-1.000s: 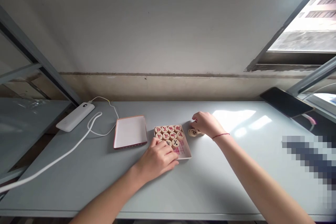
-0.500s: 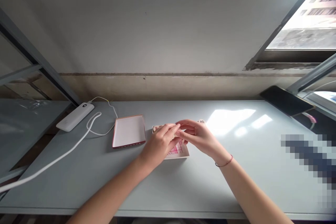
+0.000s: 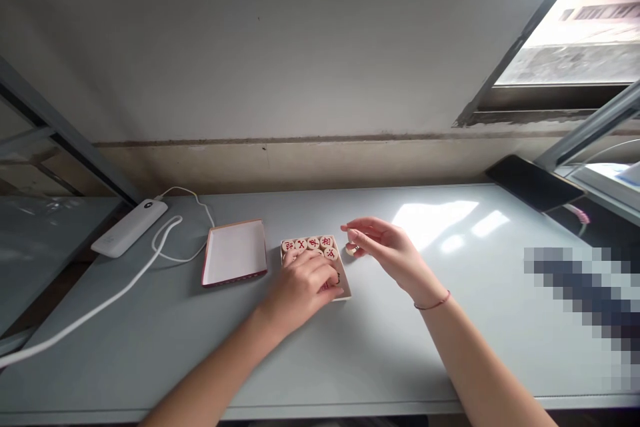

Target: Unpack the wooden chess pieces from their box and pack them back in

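Observation:
A small open box point(image 3: 345, 292) holds several round wooden chess pieces point(image 3: 313, 244) with red characters. My left hand point(image 3: 300, 290) lies over the near half of the box, fingers curled down onto the pieces there. My right hand point(image 3: 387, 250) hovers just right of the box with fingers spread and nothing in them. One loose piece point(image 3: 351, 249) lies on the grey table point(image 3: 380, 353) under its fingertips, beside the box's right edge.
The box's empty lid point(image 3: 234, 260) lies left of the box. A white power bank point(image 3: 129, 227) with a white cable point(image 3: 100, 307) sits at the far left. A dark phone point(image 3: 533, 181) leans at the far right by the window.
My right hand went from the loose pieces to the box, met my left hand there, then drew back to the right and opened. My left hand stays on the box.

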A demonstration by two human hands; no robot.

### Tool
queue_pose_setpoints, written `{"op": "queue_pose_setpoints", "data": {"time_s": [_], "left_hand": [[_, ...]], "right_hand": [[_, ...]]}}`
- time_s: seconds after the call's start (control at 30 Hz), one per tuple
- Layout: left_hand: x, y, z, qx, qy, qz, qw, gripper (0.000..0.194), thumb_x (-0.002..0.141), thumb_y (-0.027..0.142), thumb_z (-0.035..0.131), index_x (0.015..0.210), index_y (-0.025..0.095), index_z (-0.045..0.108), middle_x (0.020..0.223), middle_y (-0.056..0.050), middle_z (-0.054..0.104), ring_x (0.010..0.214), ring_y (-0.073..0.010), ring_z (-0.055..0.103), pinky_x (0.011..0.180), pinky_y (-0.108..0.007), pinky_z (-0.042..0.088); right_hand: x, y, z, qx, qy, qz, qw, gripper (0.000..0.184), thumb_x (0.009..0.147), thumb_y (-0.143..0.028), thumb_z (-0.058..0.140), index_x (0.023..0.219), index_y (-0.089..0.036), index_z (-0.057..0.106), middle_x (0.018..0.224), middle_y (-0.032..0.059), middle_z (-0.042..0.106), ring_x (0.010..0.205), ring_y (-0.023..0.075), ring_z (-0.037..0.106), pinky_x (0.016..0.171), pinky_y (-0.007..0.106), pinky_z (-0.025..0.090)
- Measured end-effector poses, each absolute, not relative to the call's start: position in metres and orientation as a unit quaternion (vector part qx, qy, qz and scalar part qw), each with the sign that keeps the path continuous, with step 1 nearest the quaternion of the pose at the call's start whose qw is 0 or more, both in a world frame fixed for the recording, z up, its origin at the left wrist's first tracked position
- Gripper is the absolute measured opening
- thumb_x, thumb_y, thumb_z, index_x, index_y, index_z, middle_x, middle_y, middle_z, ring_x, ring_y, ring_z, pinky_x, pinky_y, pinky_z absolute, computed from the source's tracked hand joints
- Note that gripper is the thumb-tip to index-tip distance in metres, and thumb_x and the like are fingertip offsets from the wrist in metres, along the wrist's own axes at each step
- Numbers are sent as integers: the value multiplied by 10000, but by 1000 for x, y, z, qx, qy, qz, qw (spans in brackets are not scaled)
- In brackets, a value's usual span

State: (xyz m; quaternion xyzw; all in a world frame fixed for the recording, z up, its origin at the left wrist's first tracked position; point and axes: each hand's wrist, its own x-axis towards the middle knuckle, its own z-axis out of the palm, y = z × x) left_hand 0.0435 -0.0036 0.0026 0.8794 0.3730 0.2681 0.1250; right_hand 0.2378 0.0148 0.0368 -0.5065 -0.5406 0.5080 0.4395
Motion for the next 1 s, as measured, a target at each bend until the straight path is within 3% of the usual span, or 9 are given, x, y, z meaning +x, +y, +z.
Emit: {"op": "queue_pose_setpoints", "data": {"time_s": [0.23, 0.33, 0.43, 0.5, 0.63, 0.73, 1.0], "left_hand": [[52, 0, -5, 913, 364, 182, 21, 49, 876, 189, 599, 846, 212, 629, 1001, -5, 704, 975, -222, 541, 793, -392, 359], [49, 1, -5, 907, 373, 195, 6, 29, 865, 223, 623, 854, 215, 649, 1078, -16, 676, 988, -236, 526, 810, -405, 359], [39, 3, -2, 890, 394, 228, 17, 79, 847, 304, 658, 891, 239, 664, 1090, -17, 659, 997, -232, 521, 813, -393, 374], [29, 5, 1, 877, 414, 242, 27, 94, 854, 314, 645, 905, 237, 665, 1077, -22, 659, 991, -229, 520, 805, -380, 388], [13, 9, 7, 856, 446, 257, 46, 75, 875, 253, 592, 875, 226, 662, 1028, -24, 668, 953, -213, 528, 815, -362, 408], [9, 11, 9, 848, 457, 262, 53, 86, 871, 222, 578, 862, 227, 663, 1006, -20, 671, 953, -208, 534, 827, -355, 413], [12, 9, 6, 849, 458, 250, 82, 49, 841, 201, 614, 845, 220, 659, 993, -4, 670, 936, -197, 543, 810, -347, 418]], "right_hand": [[237, 12, 34, -514, -588, 472, 410, 396, 788, -515, 629, 991, -177, 654, 927, 88, 669, 770, 188, 642, 679, 365, 593], [239, 10, 32, -500, -644, 431, 389, 298, 829, -436, 595, 1001, -200, 654, 1013, 88, 631, 784, 174, 640, 687, 347, 588], [239, 6, 30, -466, -736, 372, 323, 227, 850, -314, 556, 1042, -233, 647, 1070, 74, 588, 777, 143, 619, 725, 334, 571], [236, 3, 30, -458, -784, 323, 266, 220, 839, -249, 554, 1044, -247, 633, 1005, 53, 596, 763, 140, 599, 705, 324, 551], [227, -1, 29, -467, -830, 240, 185, 57, 808, -169, 571, 830, -217, 591, 850, 20, 583, 770, 156, 562, 658, 293, 495], [222, -1, 28, -470, -843, 207, 157, 114, 798, -136, 576, 711, -200, 541, 823, 22, 571, 763, 161, 542, 644, 278, 465], [221, -3, 27, -470, -852, 193, 128, 152, 769, -66, 544, 699, -200, 525, 791, 15, 558, 754, 158, 508, 614, 251, 421]]}}
